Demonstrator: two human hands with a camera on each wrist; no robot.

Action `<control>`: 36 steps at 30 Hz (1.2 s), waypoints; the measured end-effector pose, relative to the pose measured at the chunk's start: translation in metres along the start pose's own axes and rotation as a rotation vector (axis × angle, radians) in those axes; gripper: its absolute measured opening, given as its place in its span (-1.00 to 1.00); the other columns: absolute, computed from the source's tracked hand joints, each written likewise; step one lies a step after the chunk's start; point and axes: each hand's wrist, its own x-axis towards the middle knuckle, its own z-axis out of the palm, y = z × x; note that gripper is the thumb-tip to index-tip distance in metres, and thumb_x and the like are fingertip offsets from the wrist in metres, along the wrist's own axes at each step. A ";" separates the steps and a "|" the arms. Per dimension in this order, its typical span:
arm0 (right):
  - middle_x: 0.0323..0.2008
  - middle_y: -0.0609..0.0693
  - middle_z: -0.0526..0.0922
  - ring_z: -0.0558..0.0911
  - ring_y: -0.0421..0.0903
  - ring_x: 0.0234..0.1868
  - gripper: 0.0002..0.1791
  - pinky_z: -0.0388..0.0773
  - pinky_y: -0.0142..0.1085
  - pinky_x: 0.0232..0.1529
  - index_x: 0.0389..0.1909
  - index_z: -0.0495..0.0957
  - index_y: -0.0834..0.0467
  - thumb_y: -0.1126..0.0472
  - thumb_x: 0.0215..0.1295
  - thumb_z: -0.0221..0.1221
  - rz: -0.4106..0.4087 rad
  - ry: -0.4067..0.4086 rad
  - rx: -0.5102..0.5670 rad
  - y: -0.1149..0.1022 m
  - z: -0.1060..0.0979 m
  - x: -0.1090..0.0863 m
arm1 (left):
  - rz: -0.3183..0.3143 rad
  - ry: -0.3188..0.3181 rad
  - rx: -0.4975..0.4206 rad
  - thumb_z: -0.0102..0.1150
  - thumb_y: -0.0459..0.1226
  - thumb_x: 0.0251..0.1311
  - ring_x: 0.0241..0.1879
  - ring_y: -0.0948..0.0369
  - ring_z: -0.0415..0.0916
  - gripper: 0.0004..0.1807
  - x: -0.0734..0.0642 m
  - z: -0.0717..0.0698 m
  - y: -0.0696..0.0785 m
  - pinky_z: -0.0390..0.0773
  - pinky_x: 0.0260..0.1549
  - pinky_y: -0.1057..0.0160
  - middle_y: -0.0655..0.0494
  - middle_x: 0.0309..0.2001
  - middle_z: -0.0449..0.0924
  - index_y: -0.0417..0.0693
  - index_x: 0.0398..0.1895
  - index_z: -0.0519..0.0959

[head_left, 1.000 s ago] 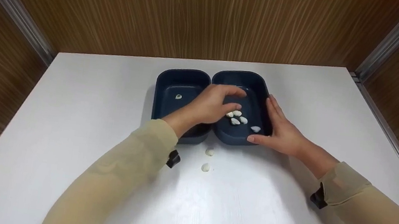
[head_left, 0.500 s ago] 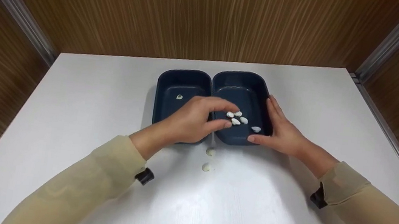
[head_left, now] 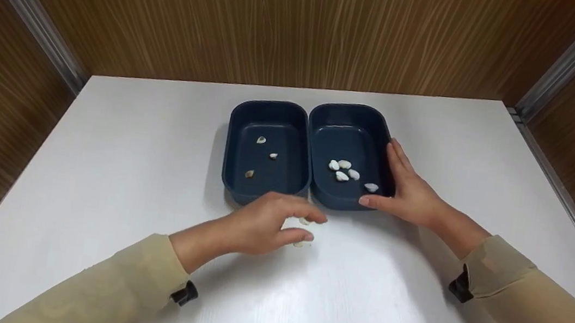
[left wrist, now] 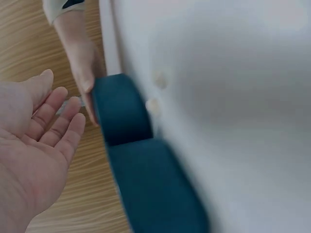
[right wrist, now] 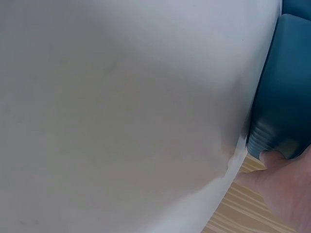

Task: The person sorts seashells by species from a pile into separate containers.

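My left hand [head_left: 266, 225] is over the table just in front of the boxes, its thumb and fingers apart with nothing between them. Two pale seashells [head_left: 304, 220] lie on the table beneath its fingers, partly covered in the head view. My right hand [head_left: 409, 195] rests against the right dark blue box [head_left: 340, 198], straight fingers along its outer side and thumb at its front corner. Several white seashells [head_left: 342, 176] lie inside that box, one apart near its right corner. The left dark blue box [head_left: 261, 194] holds three small shells [head_left: 261, 139], spread out.
The two boxes stand side by side on a white table [head_left: 128, 164], their long sides meeting. A wood-grain panel [head_left: 304, 26] rises behind the table, with more panels at left and right. A black strap [head_left: 185, 294] shows at my left cuff.
My left hand has drawn back from over the right box, down and left to the loose shells, uncovering two more shells in the left box. My right hand stays in place.
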 end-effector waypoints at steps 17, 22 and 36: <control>0.73 0.00 -0.45 -0.16 0.20 0.70 0.47 0.03 0.28 0.56 0.73 -0.41 0.07 -0.35 0.20 0.45 0.005 -0.012 0.011 0.001 0.001 0.000 | -0.081 -0.004 0.042 0.34 -0.34 0.42 0.18 0.11 0.57 -0.67 -0.021 0.032 -0.040 0.50 0.27 0.12 0.03 0.19 0.66 -0.14 0.21 0.66; 0.72 0.01 -0.45 -0.17 0.20 0.70 0.46 0.04 0.28 0.56 0.73 -0.43 0.07 -0.35 0.22 0.44 -0.003 -0.016 0.008 0.001 0.000 0.000 | -0.086 0.009 0.028 0.36 -0.34 0.39 0.10 0.10 0.57 -0.69 -0.022 0.038 -0.048 0.52 0.22 0.13 0.04 0.12 0.64 -0.15 0.16 0.67; 0.72 -0.05 -0.46 -0.18 0.18 0.70 0.47 0.03 0.28 0.56 0.73 -0.42 0.06 -0.35 0.20 0.45 0.011 -0.017 0.018 0.002 0.001 0.000 | -0.140 0.021 0.008 0.34 -0.33 0.41 0.24 0.11 0.49 -0.60 -0.019 0.047 -0.058 0.44 0.34 0.10 0.01 0.19 0.56 -0.12 0.29 0.65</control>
